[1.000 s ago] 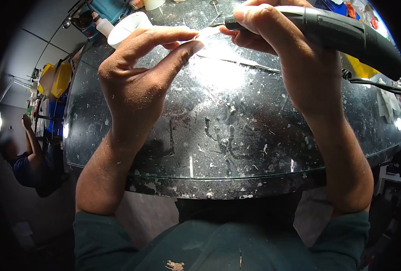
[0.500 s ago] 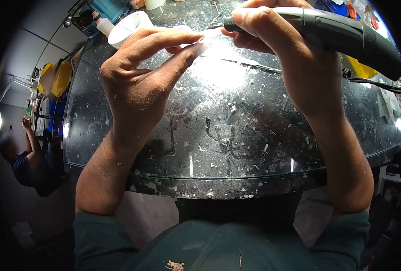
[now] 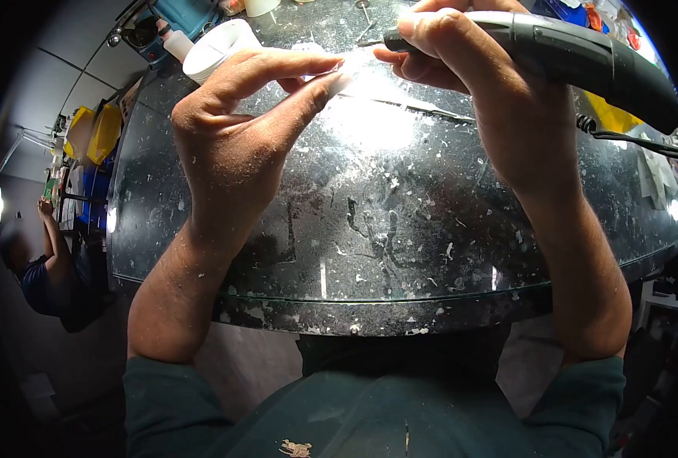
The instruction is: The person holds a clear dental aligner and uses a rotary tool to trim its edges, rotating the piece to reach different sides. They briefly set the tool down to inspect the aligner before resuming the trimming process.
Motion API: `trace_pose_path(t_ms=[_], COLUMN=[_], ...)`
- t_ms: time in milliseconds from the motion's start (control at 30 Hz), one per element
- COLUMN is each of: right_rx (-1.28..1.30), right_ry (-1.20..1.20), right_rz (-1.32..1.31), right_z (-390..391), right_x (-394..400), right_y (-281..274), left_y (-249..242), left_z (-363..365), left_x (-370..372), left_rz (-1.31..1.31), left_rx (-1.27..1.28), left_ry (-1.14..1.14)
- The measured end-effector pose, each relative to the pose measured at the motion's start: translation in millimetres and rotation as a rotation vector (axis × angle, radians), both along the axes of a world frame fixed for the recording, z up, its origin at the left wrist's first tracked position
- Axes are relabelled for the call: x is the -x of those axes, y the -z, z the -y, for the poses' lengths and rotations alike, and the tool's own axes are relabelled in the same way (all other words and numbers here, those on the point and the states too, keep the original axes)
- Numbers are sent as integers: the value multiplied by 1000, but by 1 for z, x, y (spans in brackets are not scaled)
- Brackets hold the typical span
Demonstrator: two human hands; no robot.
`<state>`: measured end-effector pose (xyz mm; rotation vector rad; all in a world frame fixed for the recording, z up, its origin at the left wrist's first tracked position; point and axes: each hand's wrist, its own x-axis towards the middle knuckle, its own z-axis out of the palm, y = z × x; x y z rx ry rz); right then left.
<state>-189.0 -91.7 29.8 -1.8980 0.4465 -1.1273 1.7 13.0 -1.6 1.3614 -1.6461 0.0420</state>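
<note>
My left hand (image 3: 236,133) is pinched, thumb and forefinger together at a brightly lit spot. Whatever lies between the tips is small, whitish and washed out by glare. Gripped in my right hand (image 3: 499,91) is a dark, corded rotary handpiece (image 3: 576,49), its narrow end pointing left toward the left fingertips, with a gap between. Below the hands, a slim metal instrument (image 3: 423,107) lies on the dark, speckled tabletop (image 3: 385,229). Close behind my left hand stands a white cup (image 3: 221,49).
A small bottle (image 3: 175,42) and a blue device (image 3: 190,17) stand at the back left. A coiled cable (image 3: 621,136) and yellow item (image 3: 610,114) lie at the right. Pale debris dots the table. Another person (image 3: 53,267) is at far left, with arms raised.
The right hand and handpiece have shifted very slightly right, widening the gap to the left fingertips. My left hand stays nearly still, still pinched.
</note>
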Motion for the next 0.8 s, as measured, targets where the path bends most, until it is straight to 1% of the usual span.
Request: trace_pose_path(t_ms=[33, 67, 133, 267, 333, 367, 433, 467, 533, 567, 633, 667, 733, 767, 800], right_rx=[54, 54, -84, -62, 87, 88, -50, -50, 304, 304, -115, -115, 5, 6, -46], right_ry=[-1, -1, 6, -31, 83, 83, -34, -35, 55, 55, -17, -17, -24, -23, -40], right_rz=[-17, -17, -13, 3, -51, -51, 17, 17, -194, -194, -96, -96, 18, 18, 22], right_z=[-3, 0, 8, 4, -1, 1, 7, 5, -3, -2, 2, 0, -5, -3, 1], right_x=[1, 0, -4, -2, -4, -4, -3, -1, 2, 1, -1, 0, 3, 3, 2], right_y=[-4, 0, 10, 8, 7, 8, 10, 7, -7, -6, -2, -4, -9, -7, -3], left_y=[0, 0, 1, 0, 1, 1, 1, 1, 0, 0, 0, 0, 1, 1, -1], left_z=[0, 0, 0, 0, 1, 0, 0, 0, 0, 0, 0, 0, 0, -1, -2], left_x=[0, 0, 0, 1, 0, 0, 0, 1, 1, 1, 1, 1, 1, 2, 5], left_rz=[15, 15, -20, -20, 5, 6, -7, -7, 7, 8, 19, 19, 15, 15, -25], left_rx=[3, 3, 7, -1, 13, 15, 11, 11, 10, 10, 7, 7, 9, 10, -15], left_ry=[2, 1, 9, 2, 6, 6, 17, 17, 10, 10, 12, 12, 6, 7, -13])
